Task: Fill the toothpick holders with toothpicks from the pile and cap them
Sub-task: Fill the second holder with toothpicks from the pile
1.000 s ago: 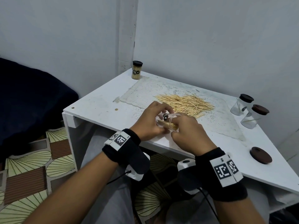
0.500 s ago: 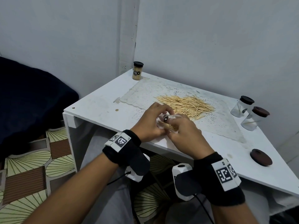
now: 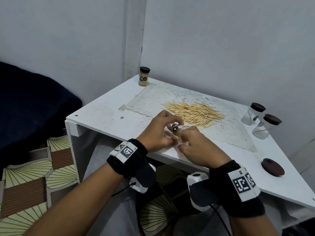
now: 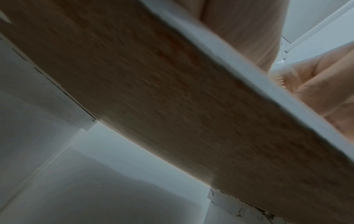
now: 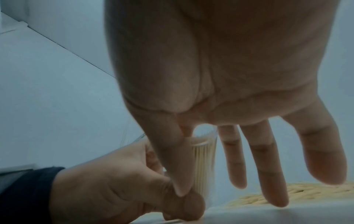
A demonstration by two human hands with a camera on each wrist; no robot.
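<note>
Right at the near edge of the white table (image 3: pixel 105 116), the left hand (image 3: pixel 158 132) was wrapped round a clear toothpick holder (image 3: pixel 177 133), tipped over on its side with the mouth toward the right. The right hand (image 3: pixel 199 147) was at that mouth, thumb and forefinger pinching a bundle of toothpicks (image 3: pixel 179 137) while the other three fingers (image 5: pixel 268 166) hung loose and straight. From the right wrist view the holder (image 5: pixel 204 159) already looked well packed with sticks standing side by side. The job here, I'd judge, was feeding the bundle in parallel to the wall, holder kept tilted so the sticks slid down rather than jamming crosswise, with the left grip firm but not squeezing. Beyond the hands lay the pile (image 3: pixel 194 113) on the lace mat (image 3: pixel 150 101), near enough for another pinch. Off to the right sat a loose brown cap (image 3: pixel 272 167), then two capped, nearly empty holders (image 3: pixel 253 114) (image 3: pixel 265 126). At the far corner stood a full, capped holder (image 3: pixel 144 76).
</note>
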